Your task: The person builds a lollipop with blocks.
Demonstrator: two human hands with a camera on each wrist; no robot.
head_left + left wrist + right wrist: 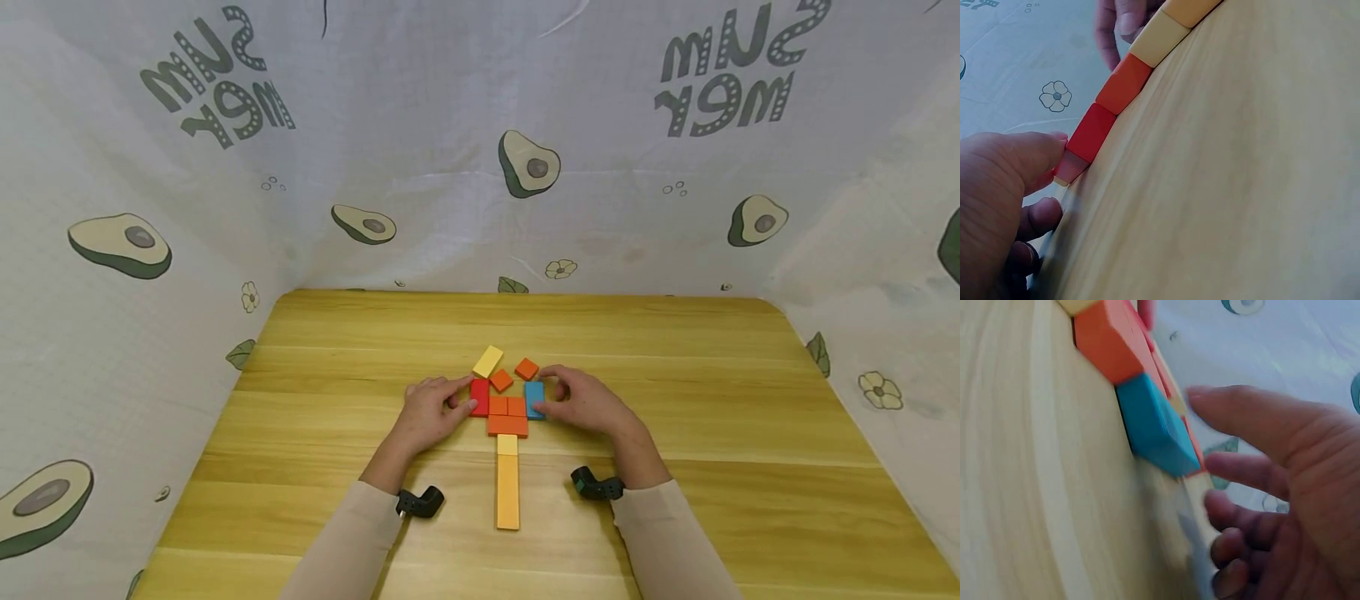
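Note:
On the wooden table, the left hand [431,414] has its thumb and index finger at the two ends of a red block [480,398], pinching it. The left wrist view shows the thumb [1041,150] right against this red block. A blue block [533,398] lies on the opposite side of two small orange squares [507,406]. Over the blue block, the right hand [588,402] has thumb and index finger spread apart. In the right wrist view, the right thumb [1235,409] is raised above the blue block [1154,431], and the other fingers are loosely bent.
Below the squares lie an orange rectangle [507,426], a pale yellow square [507,445] and a long yellow-orange block [507,492]. Beyond are two tilted orange squares, one left [501,381] and one right [527,368], and a slanted yellow block [488,362]. A printed curtain [450,167] surrounds the table.

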